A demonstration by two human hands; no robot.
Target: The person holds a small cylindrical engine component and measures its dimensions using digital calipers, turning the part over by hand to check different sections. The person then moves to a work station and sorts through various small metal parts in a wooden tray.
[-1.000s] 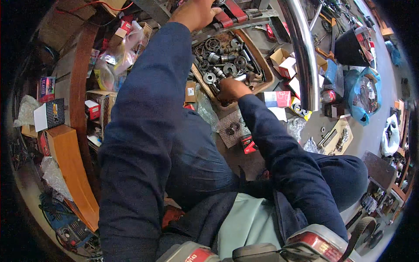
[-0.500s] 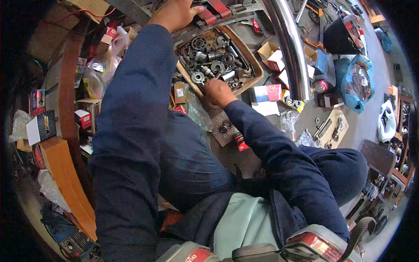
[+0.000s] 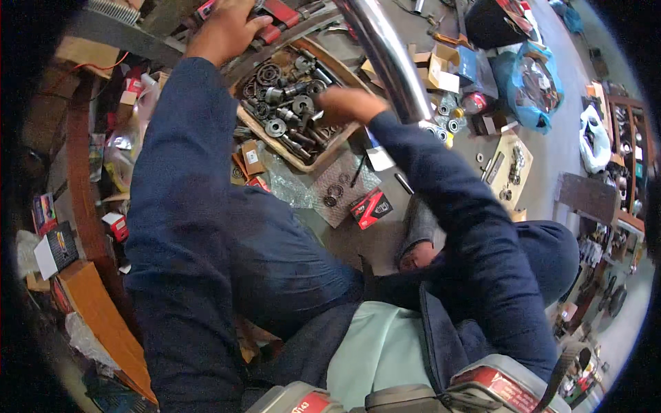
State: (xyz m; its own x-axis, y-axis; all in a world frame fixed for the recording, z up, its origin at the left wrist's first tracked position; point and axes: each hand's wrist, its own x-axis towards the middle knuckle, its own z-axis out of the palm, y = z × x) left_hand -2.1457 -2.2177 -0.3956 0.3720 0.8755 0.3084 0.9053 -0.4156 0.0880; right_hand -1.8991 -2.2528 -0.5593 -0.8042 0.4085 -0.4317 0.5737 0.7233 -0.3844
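Note:
At the upper left my left hand [image 3: 228, 31] grips a red and grey metal frame [image 3: 281, 15], with its thumb stretched toward the red part. The ends of its other fingers are out of sight. My right hand [image 3: 350, 104] is smeared by motion over the right side of a worn shallow tray [image 3: 308, 165]. Whether it holds anything is hidden by the blur. Greasy metal parts fill the tray: bearings [image 3: 275, 127], gears [image 3: 302, 104], shafts and sleeves. A thick chrome tube [image 3: 389, 58] slants down just beyond my right hand.
Bubble wrap [image 3: 329, 206] with several rings and a red and black box [image 3: 370, 208] lie before me. Opened cartons [image 3: 441, 67], a blue bag [image 3: 529, 86] and a light board with parts [image 3: 508, 168] are on the right. A wooden beam [image 3: 103, 320] runs along the left.
My right hand has lifted from the tray's near edge and moved up over its right side. The view has shifted, so tray and frame appear farther left. My left hand stays at the frame.

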